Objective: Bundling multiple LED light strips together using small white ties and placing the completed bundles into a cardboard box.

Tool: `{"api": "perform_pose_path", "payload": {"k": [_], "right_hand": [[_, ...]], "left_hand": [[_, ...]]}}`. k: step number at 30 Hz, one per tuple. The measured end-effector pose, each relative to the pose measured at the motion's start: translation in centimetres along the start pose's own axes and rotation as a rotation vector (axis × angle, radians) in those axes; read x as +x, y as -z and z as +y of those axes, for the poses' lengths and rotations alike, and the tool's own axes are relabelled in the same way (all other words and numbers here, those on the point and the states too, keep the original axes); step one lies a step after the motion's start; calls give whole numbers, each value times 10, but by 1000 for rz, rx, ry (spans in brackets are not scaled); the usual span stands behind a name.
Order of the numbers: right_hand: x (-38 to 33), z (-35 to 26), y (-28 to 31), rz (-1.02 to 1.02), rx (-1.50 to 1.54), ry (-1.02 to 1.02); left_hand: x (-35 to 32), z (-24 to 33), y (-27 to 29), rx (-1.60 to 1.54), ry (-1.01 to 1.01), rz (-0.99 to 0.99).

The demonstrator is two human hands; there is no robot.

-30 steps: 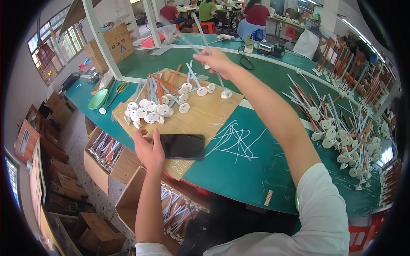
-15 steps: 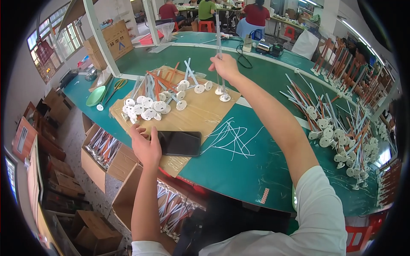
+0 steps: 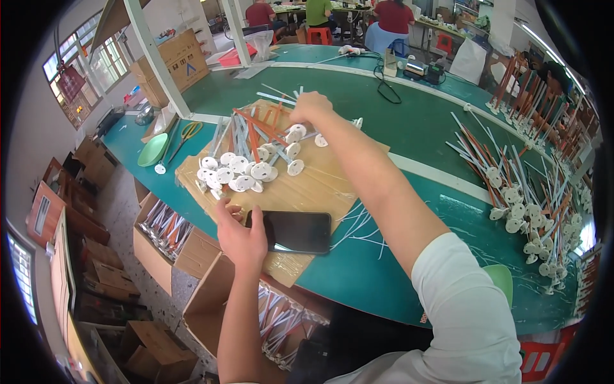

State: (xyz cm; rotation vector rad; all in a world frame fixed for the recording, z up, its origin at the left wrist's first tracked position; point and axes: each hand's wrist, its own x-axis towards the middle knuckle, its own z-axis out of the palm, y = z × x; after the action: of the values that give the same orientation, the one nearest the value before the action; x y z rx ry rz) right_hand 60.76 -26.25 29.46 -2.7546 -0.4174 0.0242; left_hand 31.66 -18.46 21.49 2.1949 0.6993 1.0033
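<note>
My left hand (image 3: 242, 240) is open at the left end of a black phone (image 3: 298, 232), thumb and fingers apart with nothing visible between them. My right hand (image 3: 311, 107) is closed at the far edge of a flattened cardboard sheet (image 3: 320, 179). Pale strips (image 3: 276, 97) stick out to its left, and a white round base (image 3: 357, 123) shows beyond my wrist; the fingertips are hidden. Beside this hand lies a pile of grey and orange strips with white disc ends (image 3: 240, 165). Thin white ties (image 3: 359, 230) lie right of the phone, partly under my right forearm.
More strips with discs (image 3: 511, 205) are heaped on the green table's right side. Scissors (image 3: 187, 136) and a green dish (image 3: 153, 150) lie at the left. Boxes of strips (image 3: 163, 227) stand below the table edge. A white post (image 3: 153, 57) rises at the back left.
My right hand has come left and down from holding two clear strips upright; they now appear to lie slanted near the pile. The view has shifted slightly. My left hand stays by the phone.
</note>
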Motion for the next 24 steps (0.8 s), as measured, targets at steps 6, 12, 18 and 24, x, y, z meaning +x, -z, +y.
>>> {"api": "perform_pose_path", "payload": {"k": [6, 12, 18, 24], "right_hand": [[35, 23, -3, -128, 99, -123], [20, 37, 6, -321, 155, -60], [7, 70, 53, 78, 316, 68], [-8, 86, 57, 163, 642, 125]], "left_hand": [[3, 2, -4, 7, -16, -7], [2, -3, 0, 22, -12, -1], [1, -3, -3, 46, -22, -8], [1, -5, -4, 98, -69, 31]]}}
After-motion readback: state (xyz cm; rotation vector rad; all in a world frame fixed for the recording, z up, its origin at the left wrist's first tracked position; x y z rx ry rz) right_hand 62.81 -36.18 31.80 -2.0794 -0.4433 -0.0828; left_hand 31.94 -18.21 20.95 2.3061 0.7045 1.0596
